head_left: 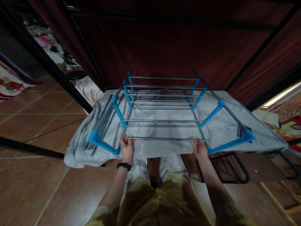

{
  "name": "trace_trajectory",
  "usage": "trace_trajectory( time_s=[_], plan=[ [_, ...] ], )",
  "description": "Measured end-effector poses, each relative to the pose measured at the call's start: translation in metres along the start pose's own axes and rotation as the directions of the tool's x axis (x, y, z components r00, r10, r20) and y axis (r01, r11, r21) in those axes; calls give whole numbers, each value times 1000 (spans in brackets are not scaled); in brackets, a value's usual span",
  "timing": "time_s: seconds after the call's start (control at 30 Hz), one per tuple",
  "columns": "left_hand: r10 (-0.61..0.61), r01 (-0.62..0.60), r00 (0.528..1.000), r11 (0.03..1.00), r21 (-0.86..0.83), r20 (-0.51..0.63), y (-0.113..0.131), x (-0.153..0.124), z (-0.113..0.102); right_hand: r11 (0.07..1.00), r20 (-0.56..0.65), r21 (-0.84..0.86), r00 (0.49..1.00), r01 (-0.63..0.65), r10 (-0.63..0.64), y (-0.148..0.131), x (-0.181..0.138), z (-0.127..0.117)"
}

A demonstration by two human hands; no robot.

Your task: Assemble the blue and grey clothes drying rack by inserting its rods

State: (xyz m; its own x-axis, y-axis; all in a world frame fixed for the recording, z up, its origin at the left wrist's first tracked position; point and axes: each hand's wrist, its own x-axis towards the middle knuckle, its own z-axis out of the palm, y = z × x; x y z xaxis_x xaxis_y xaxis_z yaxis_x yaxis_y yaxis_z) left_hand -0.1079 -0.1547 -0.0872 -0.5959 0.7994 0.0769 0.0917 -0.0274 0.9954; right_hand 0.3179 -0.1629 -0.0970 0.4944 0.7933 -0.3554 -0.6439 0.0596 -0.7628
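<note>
A rack frame of grey metal rods and blue plastic side brackets [117, 113] lies on a grey towel [218, 128] spread over a low table. I hold one loose grey rod [162, 138] crosswise at the frame's near end. My left hand [127, 148], with a black wristband, is closed on the rod's left end beside the near left blue bracket [101, 143]. My right hand [199, 147] is closed on the rod's right end, next to the near right blue bracket [229, 144].
Several spare grey rods [104, 121] lie on the towel's left side. A dark red curtain [164, 44] hangs behind the table. Black metal bars [42, 59] cross the tiled floor at left. A black frame [231, 169] stands under the table at right.
</note>
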Motion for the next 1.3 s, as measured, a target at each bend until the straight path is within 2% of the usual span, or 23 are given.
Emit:
trace_trajectory(
  time_s=[0.27,0.53,0.8,1.3],
  plan=[
    [-6,7,1000,999,-52,21,3,1,2,1000,12,-7,1000,27,-27,3,1,-5],
    [-70,68,997,989,-129,-12,-2,2,0,999,20,-6,999,43,-43,2,2,-4],
    [-102,93,994,976,-199,-36,3,3,2,1000,24,-18,999,24,-24,2,7,-3],
    [-83,82,997,990,-112,-5,10,4,4,999,20,0,999,49,-49,2,3,-4]
  ],
)
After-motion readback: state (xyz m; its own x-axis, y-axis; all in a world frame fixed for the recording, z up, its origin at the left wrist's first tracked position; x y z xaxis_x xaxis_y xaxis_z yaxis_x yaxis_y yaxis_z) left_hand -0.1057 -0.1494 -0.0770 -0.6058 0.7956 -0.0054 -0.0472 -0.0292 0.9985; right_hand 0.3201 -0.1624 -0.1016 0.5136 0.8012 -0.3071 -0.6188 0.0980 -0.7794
